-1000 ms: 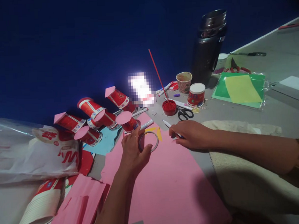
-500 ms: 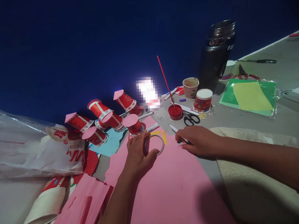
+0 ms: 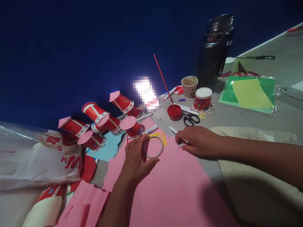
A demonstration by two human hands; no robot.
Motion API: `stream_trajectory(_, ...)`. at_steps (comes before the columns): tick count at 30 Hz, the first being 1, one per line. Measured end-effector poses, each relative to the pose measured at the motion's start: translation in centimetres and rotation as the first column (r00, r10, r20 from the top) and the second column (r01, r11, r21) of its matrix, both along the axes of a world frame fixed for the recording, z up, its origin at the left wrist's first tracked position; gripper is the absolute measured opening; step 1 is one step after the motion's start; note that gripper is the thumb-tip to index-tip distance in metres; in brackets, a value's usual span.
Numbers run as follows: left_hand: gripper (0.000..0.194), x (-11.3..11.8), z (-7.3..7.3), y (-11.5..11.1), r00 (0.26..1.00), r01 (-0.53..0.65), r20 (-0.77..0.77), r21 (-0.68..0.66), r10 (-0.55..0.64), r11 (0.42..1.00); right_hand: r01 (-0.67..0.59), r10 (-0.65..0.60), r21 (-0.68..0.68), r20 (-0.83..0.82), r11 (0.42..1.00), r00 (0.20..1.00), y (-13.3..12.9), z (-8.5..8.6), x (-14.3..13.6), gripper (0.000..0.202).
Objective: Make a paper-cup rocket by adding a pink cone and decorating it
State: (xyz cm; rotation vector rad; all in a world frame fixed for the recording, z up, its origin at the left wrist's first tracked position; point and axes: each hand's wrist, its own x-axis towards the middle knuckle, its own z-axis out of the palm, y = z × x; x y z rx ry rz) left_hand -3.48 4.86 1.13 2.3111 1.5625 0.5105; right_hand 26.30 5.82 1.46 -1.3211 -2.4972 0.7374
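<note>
My left hand [image 3: 138, 156] curves its fingers and thumb around the outside of a thin grey ring [image 3: 163, 149], which lies on a large pink paper sheet [image 3: 180, 189]. My right hand [image 3: 195, 141] is closed on a white pen [image 3: 172, 130] whose tip points up and left, at the sheet's right edge. A yellow paper piece [image 3: 164, 137] shows just beyond the ring. Beside my left fingertips lies a white marker [image 3: 151, 129], and a red cup topped with a pink disc [image 3: 133, 127] stands behind them.
Several more red cups [image 3: 94, 111] stand at the left, by blue paper [image 3: 109, 147] and a plastic bag [image 3: 53, 161]. Beyond my right hand are black scissors [image 3: 191, 120], a red pot with a stick [image 3: 174, 113], a lidded cup [image 3: 202, 101] and a dark flask [image 3: 211, 54].
My left thumb has moved slightly down along the ring's lower edge. The whole view has shifted a little, and my right hand still holds the pen.
</note>
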Motion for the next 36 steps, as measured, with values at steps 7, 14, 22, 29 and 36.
stream_trajectory(7,0.075,-0.1,0.0,0.0,1.0,0.011,0.012,0.003,-0.011,1.0,-0.009,0.009,0.002,0.013,1.0,1.0,0.0,0.2,0.1,0.022)
stream_trajectory(14,0.075,-0.3,0.0,-0.1,0.999,0.035,0.019,0.013,-0.035,0.999,-0.02,0.019,0.023,0.024,1.0,1.0,0.1,-0.2,0.1,0.021)
stream_trajectory(22,0.077,-0.6,-0.4,-0.7,0.998,0.03,0.049,0.047,-0.033,0.998,-0.026,0.025,0.026,0.039,0.999,0.999,0.1,0.0,0.2,0.021)
stream_trajectory(29,0.085,-0.8,-0.8,-1.1,0.998,0.029,0.048,0.063,-0.032,0.998,-0.028,0.027,0.009,0.039,1.0,0.999,0.1,0.2,0.1,0.021)
stream_trajectory(36,0.084,-0.6,-0.7,-1.1,0.998,0.026,0.059,0.042,-0.029,0.999,-0.028,0.027,0.005,0.044,1.0,0.999,0.1,0.3,0.1,0.021)
